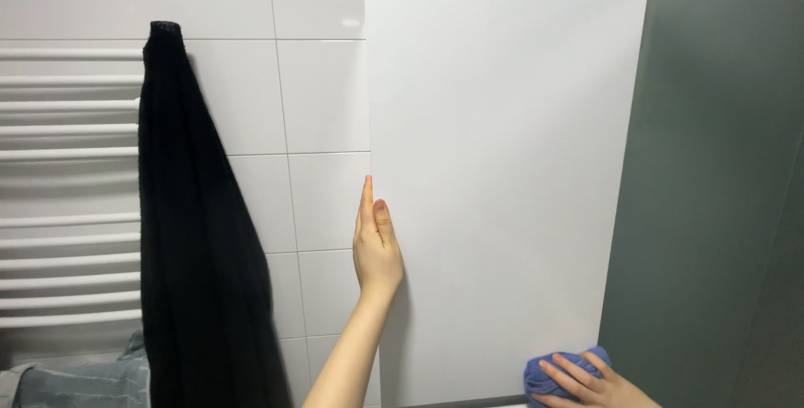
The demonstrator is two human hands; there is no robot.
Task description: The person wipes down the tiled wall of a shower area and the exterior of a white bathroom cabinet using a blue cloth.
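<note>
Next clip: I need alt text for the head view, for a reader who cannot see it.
The left hand grips the edge of a white cabinet door, while the right hand presses a blue cloth against its lower part. A black garment hangs beside a white towel radiator on the white tiled wall.

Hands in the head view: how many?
2. The left hand grips the left edge of the white panel, mid-height. The right hand presses a blue cloth against the panel's lower right corner. No other hands show.
</note>
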